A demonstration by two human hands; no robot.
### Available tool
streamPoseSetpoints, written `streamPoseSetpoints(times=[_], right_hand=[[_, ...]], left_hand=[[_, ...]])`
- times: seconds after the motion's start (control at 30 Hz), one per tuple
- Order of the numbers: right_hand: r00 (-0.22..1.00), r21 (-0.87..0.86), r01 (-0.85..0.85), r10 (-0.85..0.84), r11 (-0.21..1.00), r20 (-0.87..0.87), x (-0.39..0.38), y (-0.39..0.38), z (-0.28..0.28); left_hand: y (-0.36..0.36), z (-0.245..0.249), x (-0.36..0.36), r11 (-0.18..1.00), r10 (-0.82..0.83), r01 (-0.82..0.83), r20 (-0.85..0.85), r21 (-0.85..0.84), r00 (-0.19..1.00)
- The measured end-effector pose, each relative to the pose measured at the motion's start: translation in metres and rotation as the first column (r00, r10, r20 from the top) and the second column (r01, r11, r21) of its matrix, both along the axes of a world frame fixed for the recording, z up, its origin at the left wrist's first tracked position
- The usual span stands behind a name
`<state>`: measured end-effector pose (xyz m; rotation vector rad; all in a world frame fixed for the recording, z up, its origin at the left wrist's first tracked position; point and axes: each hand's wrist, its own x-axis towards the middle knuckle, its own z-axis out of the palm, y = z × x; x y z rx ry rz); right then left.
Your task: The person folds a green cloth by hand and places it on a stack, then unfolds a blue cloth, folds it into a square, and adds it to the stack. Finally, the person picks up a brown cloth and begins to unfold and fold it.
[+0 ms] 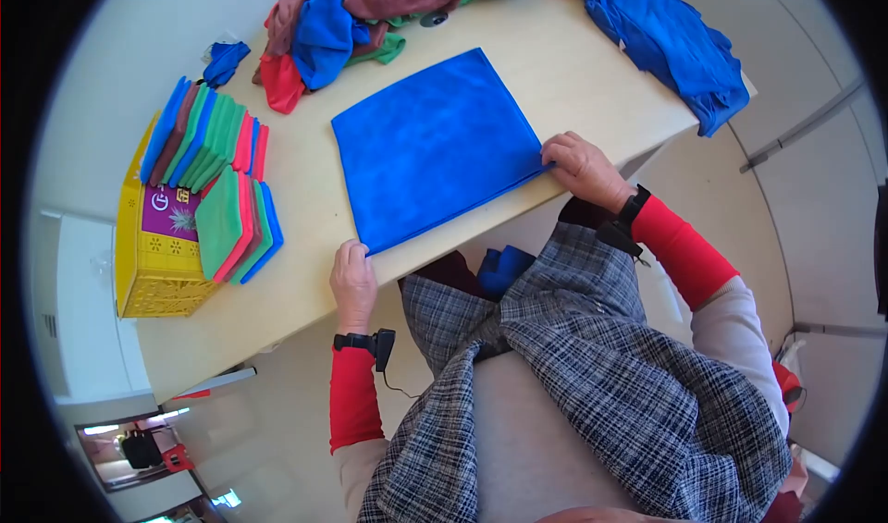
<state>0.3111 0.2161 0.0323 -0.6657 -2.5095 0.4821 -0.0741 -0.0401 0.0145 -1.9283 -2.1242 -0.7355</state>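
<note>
A blue cloth [435,144], folded into a flat rectangle, lies on the table in front of me. My left hand [353,283] pinches its near left corner at the table's front edge. At the near right corner, my right hand [585,168] has its fingers closed on the cloth's edge. The cloth's surface is mostly smooth, and layers show along its near side. Both wrists carry black straps with small boxes.
Left of the cloth, a yellow box [166,292] stands with folded green, red, blue and brown cloths [208,135] stacked in and against it. Crumpled cloths [319,28] heap along the table's far side. A blue bundle [666,47] hangs over the right end.
</note>
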Motion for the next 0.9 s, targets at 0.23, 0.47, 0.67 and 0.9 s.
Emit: streamPoseSetpoints(times=[0.23,0.47,0.67,0.9], right_hand=[[1.000,0.089,-0.025,0.023,0.996,0.021,0.011,-0.021,0.000],[0.995,0.110,-0.015,0.004,0.994,0.099,0.017,-0.026,0.010],[0.995,-0.208,-0.004,0.024,0.978,0.094,-0.010,-0.031,0.035],[0.974,0.162,0.185,-0.203,0.969,0.102,-0.154,-0.062,-0.010]], left_hand=[[-0.017,0.005,0.013,0.998,-0.046,0.048,0.056,-0.030,0.997],[-0.025,0.013,0.017,0.996,-0.065,0.068,0.059,-0.053,0.996],[-0.011,0.029,0.008,0.979,-0.053,0.101,0.258,-0.175,0.965],[0.079,-0.005,0.018,0.983,-0.005,-0.015,-0.111,-0.180,0.994]])
